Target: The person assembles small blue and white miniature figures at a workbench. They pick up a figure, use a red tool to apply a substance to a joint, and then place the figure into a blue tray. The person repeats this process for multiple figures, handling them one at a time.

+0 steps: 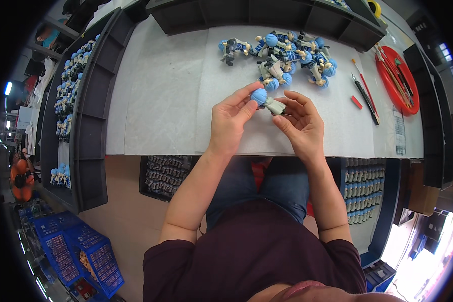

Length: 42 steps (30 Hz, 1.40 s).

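Between my two hands, above the worktable, is a small toy figurine (274, 105) with a ribbed blue head and a pale grey-green cloak. The thumb and fingers of my left hand (230, 120) pinch it at the head. My right hand (302, 126) is curled around its lower end, the thumb against the dark base and the other fingers bent above. The figurine lies tilted, head to the left. Just beyond my hands, a loose heap of similar figurines (289, 56) with blue heads and blue-and-dark clothing lies on the white table surface (161, 90).
A dark tray (93, 116) with rows of figurines stands at left; another dark bin (267, 15) borders the back. At right are a red dish (411, 103) of brushes, a black pen (370, 103) and a red block (356, 102). More figurine trays (362, 194) sit below the table edge.
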Tool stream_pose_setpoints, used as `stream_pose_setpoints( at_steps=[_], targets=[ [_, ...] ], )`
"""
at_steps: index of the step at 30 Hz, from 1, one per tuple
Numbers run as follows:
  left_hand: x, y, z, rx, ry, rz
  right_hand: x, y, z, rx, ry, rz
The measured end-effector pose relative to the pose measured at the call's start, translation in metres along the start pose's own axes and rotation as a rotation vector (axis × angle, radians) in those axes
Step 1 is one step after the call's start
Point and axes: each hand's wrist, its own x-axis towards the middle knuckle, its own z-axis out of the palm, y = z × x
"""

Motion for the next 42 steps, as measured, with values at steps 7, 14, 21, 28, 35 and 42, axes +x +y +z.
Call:
stream_pose_setpoints(
  at_steps=[7,14,21,28,35,42],
  targets=[
    [-0.0008,0.0008,0.0034,0.027,-0.009,0.013,-0.0007,0.0038,-0.0013,-0.033,0.021,-0.068],
    [-0.0003,-0.0019,0.0016,0.056,0.003,0.050,-0.0007,0.0028,-0.0003,-0.065,0.013,-0.054],
    [0.0000,-0.0001,0.0013,0.043,-0.006,0.060,-0.0008,0.0042,-0.0013,-0.112,-0.004,-0.085],
    [0.0012,-0.0031,0.0001,0.088,-0.015,0.080,-0.0003,0.0041,-0.0013,-0.151,-0.035,-0.162],
    [0.0000,-0.0027,-0.0001,0.087,-0.012,0.078,-0.0007,0.0071,0.0015,-0.197,-0.011,-0.182],
    [-0.0002,-0.0044,-0.0025,0.187,-0.024,0.073,-0.0021,0.0062,0.0038,-0.263,0.042,-0.247]
  ],
)
